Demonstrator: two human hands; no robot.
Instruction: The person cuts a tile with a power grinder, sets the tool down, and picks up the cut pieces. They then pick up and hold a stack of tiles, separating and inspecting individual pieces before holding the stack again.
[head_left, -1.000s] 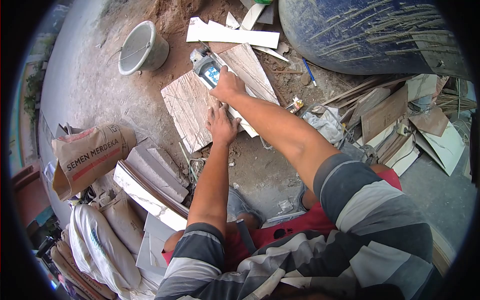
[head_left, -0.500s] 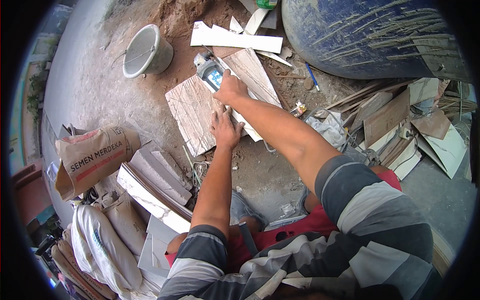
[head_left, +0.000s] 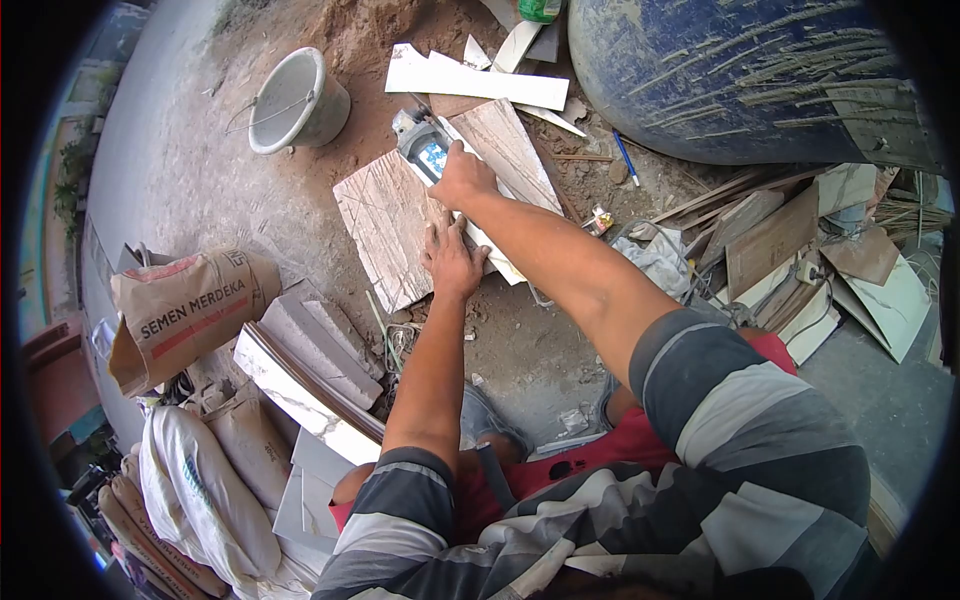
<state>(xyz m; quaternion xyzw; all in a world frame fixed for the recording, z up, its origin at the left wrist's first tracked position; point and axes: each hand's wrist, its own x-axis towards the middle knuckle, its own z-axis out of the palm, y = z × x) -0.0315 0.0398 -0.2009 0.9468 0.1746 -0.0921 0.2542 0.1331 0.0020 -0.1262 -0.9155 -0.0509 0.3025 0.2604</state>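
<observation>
My right hand point(head_left: 465, 180) is wrapped round the body of an angle grinder point(head_left: 424, 146); its disc end points away from me at the far edge of the work. Below it, my left hand point(head_left: 453, 262) lies with fingers stretched out, pressing on a white tile strip point(head_left: 508, 268). The strip rests across a scored, dusty board or tile point(head_left: 385, 235), whose other part point(head_left: 510, 145) shows to the right of the grinder. The grinder covers the spot where the disc meets the tile.
A grey bucket point(head_left: 318, 112) stands far left. White tile offcuts point(head_left: 475, 82) lie beyond the work, a big blue drum point(head_left: 720, 80) far right. A blue pencil or pen point(head_left: 626, 158), stacked tile scraps point(head_left: 770, 240), a cement bag point(head_left: 200, 310) and white sacks point(head_left: 200, 490) surround me.
The whole view has shifted very slightly. Both hands and the grinder keep almost the same place on the tile.
</observation>
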